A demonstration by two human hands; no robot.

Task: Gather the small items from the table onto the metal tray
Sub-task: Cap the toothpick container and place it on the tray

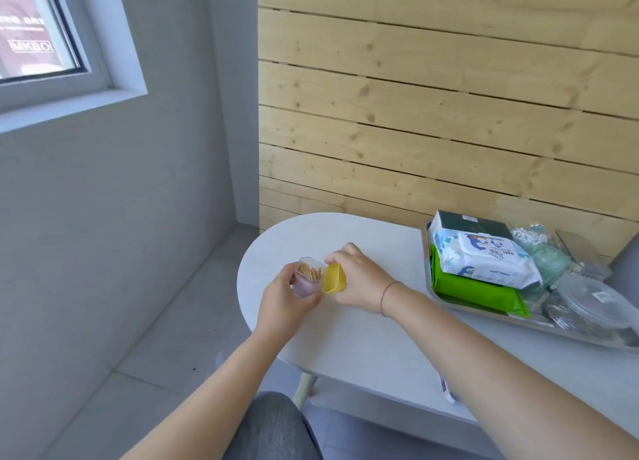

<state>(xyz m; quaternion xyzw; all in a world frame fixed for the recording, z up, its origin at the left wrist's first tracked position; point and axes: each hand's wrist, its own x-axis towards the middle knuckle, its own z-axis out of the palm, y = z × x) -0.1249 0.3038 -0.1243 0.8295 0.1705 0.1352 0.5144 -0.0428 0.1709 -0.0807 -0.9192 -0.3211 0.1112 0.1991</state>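
My left hand (285, 302) grips a small clear toothpick box (308, 277), full of toothpicks and tilted, above the left end of the white table (345, 338). My right hand (359, 279) holds the box's yellow lid (334, 279), which is flipped open at the box's right side. The metal tray (484, 312) sits at the table's right end. It carries a pack of baby wipes (484, 257), a green pack (480, 292), a dark green box (473, 221), clear bags and a clear plastic container (594, 302).
A wooden slat wall (432, 113) stands behind the table. To the left are a grey wall with a window (41, 37) and a tiled floor (155, 338). My knee in grey trousers (273, 428) is below the table edge. A small item (449, 390) lies near the front edge.
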